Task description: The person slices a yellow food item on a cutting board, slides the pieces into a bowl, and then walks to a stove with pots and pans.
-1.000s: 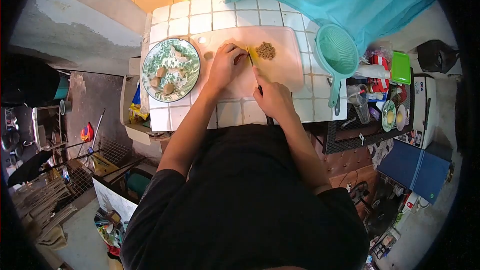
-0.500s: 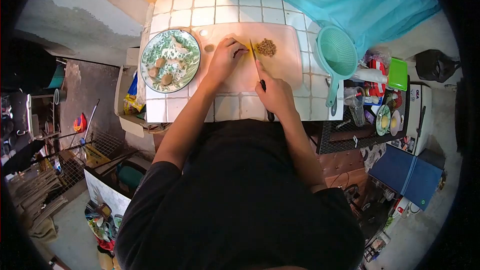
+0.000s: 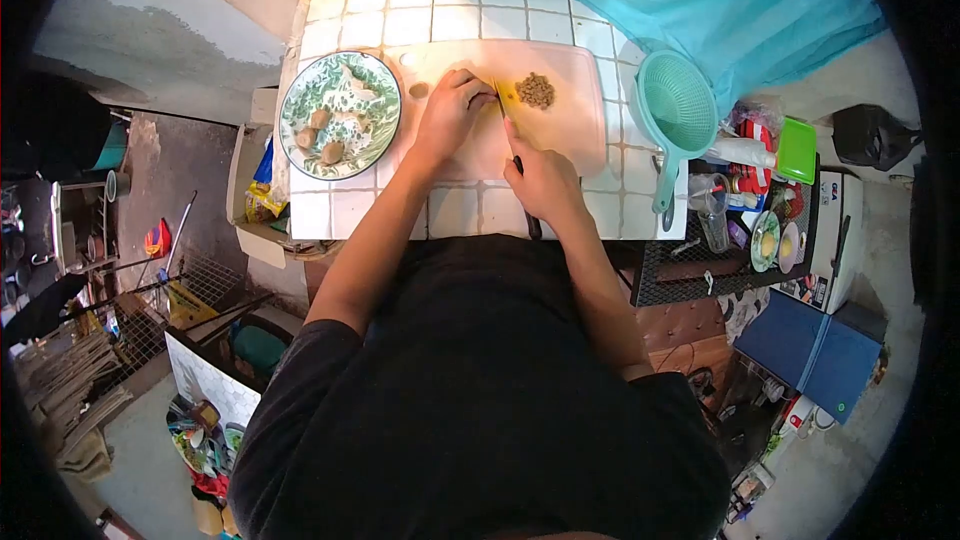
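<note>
My right hand is wrapped round the black handle of a knife, whose yellow-looking blade points away from me over the pink cutting board. Just left of the blade, my left hand is closed with its fingertips curled down on the board. Whatever those fingertips pin there is mostly hidden. Small brown diced pieces lie in a pile right of the blade. A round brown slice sits on the board beyond my left wrist.
Left of the board stands a green-and-white patterned plate with several brown mushroom-like pieces on it. A teal strainer with a long handle lies at the right edge of the white tiled table. A turquoise curtain hangs behind.
The knife and my right hand have shifted slightly left, and the blade is now tilted so its flat side shows. My left hand stays almost in place.
</note>
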Motion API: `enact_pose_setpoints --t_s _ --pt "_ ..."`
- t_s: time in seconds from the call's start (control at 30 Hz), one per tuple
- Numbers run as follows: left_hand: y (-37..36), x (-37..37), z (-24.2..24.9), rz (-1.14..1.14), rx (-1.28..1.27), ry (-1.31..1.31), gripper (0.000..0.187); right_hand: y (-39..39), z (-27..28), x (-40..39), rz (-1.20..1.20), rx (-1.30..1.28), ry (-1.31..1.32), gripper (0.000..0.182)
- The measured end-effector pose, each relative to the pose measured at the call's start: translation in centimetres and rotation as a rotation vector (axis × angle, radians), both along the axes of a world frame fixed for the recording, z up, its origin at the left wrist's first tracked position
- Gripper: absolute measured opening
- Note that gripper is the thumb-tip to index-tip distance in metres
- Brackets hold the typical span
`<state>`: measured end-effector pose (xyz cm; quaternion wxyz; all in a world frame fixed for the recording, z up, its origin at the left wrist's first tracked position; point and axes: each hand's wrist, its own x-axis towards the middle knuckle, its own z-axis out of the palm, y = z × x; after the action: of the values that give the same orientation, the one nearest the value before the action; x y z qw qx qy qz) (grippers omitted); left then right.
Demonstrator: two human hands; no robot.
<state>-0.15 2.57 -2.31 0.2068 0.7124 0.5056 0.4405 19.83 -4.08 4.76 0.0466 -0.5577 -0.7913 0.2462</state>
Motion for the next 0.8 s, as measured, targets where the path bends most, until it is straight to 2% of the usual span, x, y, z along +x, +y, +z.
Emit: enact_pose_setpoints --t_s 0.1,0.23,0.5,0.8 --pt "-0.1 -0.1 0.5 0.003 0.004 0.008 0.012 0.6 -0.6 -0.3 -0.029 0.006 -0.053 0.068" --pt "-0.5 -0.6 1.0 -0.019 -0.054 0.074 0.013 0.8 -0.9 0.1 -0.046 0.001 0.024 0.070" --pt "-0.7 -0.5 0.7 0.005 -0.049 0.031 0.012 -0.2 -0.1 0.4 -0.063 0.027 0.074 0.070" --pt "-0.6 -0.5 0.5 0.012 -0.023 0.060 0.011 -0.4 1.1 0.4 -0.025 0.016 0.007 0.067"
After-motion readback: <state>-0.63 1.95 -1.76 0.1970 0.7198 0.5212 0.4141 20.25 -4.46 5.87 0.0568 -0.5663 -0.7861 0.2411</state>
